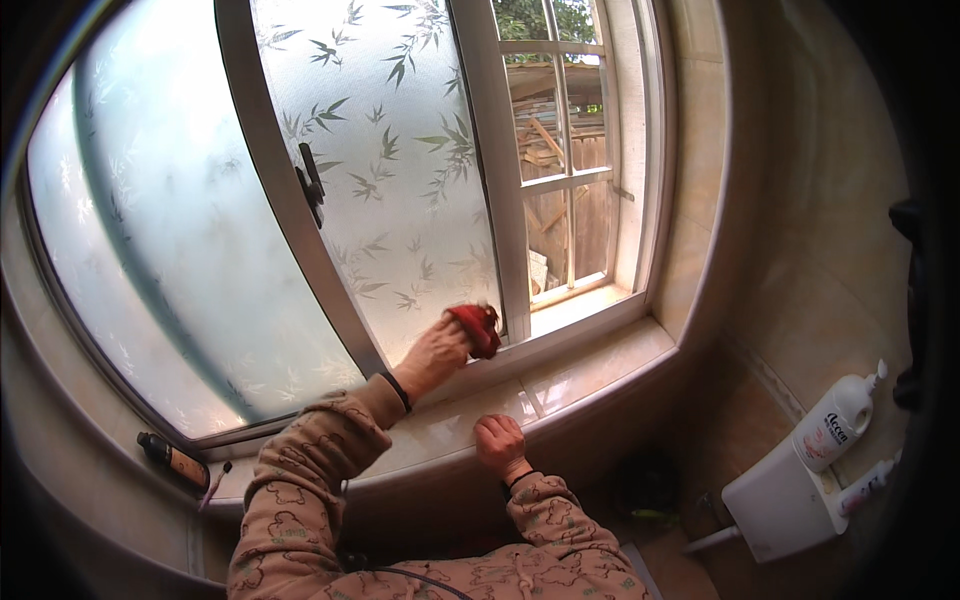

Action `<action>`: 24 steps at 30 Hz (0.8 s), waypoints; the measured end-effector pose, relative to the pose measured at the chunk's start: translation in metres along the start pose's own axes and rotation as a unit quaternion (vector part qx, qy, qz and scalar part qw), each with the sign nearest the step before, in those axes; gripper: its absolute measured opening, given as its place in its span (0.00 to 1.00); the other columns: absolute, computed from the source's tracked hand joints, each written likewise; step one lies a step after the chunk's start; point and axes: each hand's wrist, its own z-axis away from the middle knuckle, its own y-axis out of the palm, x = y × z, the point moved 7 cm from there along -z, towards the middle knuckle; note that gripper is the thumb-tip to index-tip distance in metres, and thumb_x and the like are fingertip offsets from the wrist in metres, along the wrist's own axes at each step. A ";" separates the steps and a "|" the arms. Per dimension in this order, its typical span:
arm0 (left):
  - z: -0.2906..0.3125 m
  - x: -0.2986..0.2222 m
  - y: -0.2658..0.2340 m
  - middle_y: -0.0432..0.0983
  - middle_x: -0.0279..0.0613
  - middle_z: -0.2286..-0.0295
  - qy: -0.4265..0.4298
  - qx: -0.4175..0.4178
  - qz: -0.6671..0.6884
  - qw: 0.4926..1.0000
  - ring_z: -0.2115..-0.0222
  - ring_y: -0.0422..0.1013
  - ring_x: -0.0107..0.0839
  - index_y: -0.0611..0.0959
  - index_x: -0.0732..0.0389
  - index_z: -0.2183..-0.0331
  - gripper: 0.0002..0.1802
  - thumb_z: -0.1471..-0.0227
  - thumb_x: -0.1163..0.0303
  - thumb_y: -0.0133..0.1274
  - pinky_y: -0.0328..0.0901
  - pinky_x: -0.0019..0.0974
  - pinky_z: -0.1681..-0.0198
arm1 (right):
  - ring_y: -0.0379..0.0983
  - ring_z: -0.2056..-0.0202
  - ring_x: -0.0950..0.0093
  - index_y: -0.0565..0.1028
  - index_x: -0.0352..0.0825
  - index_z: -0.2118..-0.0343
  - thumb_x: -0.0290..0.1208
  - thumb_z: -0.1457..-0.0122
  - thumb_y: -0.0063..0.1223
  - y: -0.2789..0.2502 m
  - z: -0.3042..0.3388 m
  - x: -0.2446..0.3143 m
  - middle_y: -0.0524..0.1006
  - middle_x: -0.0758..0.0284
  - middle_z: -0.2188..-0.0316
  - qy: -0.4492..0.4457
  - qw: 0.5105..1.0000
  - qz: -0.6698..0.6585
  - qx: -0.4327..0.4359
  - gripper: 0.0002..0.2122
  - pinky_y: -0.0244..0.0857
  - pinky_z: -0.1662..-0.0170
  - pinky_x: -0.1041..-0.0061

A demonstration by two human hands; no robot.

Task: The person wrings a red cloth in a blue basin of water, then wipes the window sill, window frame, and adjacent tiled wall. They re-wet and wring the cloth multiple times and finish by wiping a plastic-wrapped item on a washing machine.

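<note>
A curved, tiled sill [610, 362] runs under a window in a room with beige tiled walls. At the sill's left end a dark bottle [172, 461] lies tilted, with a thin brush [214, 485] just beside it. Frosted panes [385, 170] stand above the sill, with a black handle [312, 185] on the frame between them. To the right the window is clear behind white bars [568, 180], showing stacked boards [535, 130] and green leaves. By the right wall, a white pump bottle [835, 425] and a small tube [868, 488] stand on a white tank [775, 510].

Counted, there are two frosted panes, two bottles, one brush, one tube and one red cloth [481, 332].

The left hand [432, 358] reaches up over the sill, its fingers gripping the red cloth at the lower right corner of the leaf-patterned middle pane. The right hand [500, 445], curled into a loose fist, rests on the sill's front edge, seemingly holding nothing.
</note>
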 end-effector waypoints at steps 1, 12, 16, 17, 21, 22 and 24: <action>-0.007 0.014 -0.017 0.75 0.44 0.54 -0.002 -0.027 -0.028 0.999 0.45 0.66 0.41 0.80 0.60 0.54 0.21 0.54 0.73 0.52 0.51 0.44 0.34 | 0.74 0.64 0.66 0.74 0.38 0.73 0.23 0.52 0.53 0.000 0.000 0.000 0.76 0.67 0.68 -0.001 1.000 -0.003 -0.002 0.03 0.68 0.57 0.67; -0.067 0.152 -0.202 0.68 0.50 0.47 -0.217 -0.285 -0.233 0.904 0.45 0.64 0.50 0.70 0.64 0.44 0.31 0.53 0.80 0.50 0.56 0.50 0.39 | 0.75 0.62 0.66 0.74 0.37 0.74 0.22 0.52 0.53 -0.003 -0.001 0.002 0.77 0.66 0.68 -0.003 1.000 -0.011 -0.016 0.03 0.68 0.56 0.67; -0.027 0.081 -0.104 0.67 0.54 0.46 -0.176 -0.167 -0.079 0.967 0.43 0.62 0.52 0.72 0.65 0.46 0.30 0.54 0.77 0.53 0.53 0.54 0.37 | 0.76 0.64 0.67 0.74 0.37 0.74 0.22 0.52 0.53 -0.003 -0.001 0.001 0.77 0.66 0.69 -0.011 1.000 -0.006 -0.023 0.03 0.69 0.57 0.68; -0.010 0.057 -0.081 0.67 0.56 0.47 -0.138 -0.151 -0.014 0.979 0.43 0.62 0.53 0.74 0.65 0.47 0.29 0.55 0.74 0.55 0.52 0.55 0.37 | 0.76 0.65 0.67 0.75 0.37 0.74 0.23 0.52 0.53 -0.004 -0.001 0.000 0.78 0.66 0.70 -0.006 1.000 -0.010 -0.027 0.02 0.70 0.57 0.68; 0.046 -0.003 -0.018 0.72 0.52 0.52 -0.060 0.012 0.091 0.994 0.46 0.65 0.49 0.77 0.63 0.52 0.25 0.54 0.69 0.57 0.53 0.50 0.36 | 0.74 0.66 0.70 0.74 0.39 0.75 0.24 0.54 0.54 -0.005 -0.001 0.001 0.76 0.68 0.71 -0.016 0.999 0.023 -0.037 0.03 0.69 0.58 0.71; 0.047 -0.001 -0.019 0.73 0.51 0.53 -0.069 0.004 0.087 0.994 0.46 0.66 0.48 0.77 0.62 0.53 0.23 0.54 0.69 0.57 0.53 0.50 0.36 | 0.74 0.66 0.70 0.74 0.39 0.75 0.24 0.54 0.54 -0.005 -0.001 0.001 0.75 0.68 0.71 -0.015 0.999 0.026 -0.036 0.03 0.69 0.59 0.71; 0.029 0.015 -0.037 0.73 0.51 0.54 -0.069 -0.051 0.040 0.996 0.48 0.67 0.48 0.78 0.62 0.53 0.20 0.51 0.73 0.52 0.55 0.48 0.37 | 0.74 0.65 0.70 0.73 0.39 0.76 0.24 0.53 0.53 -0.004 -0.002 0.002 0.75 0.68 0.71 -0.015 0.999 0.026 -0.032 0.02 0.69 0.59 0.71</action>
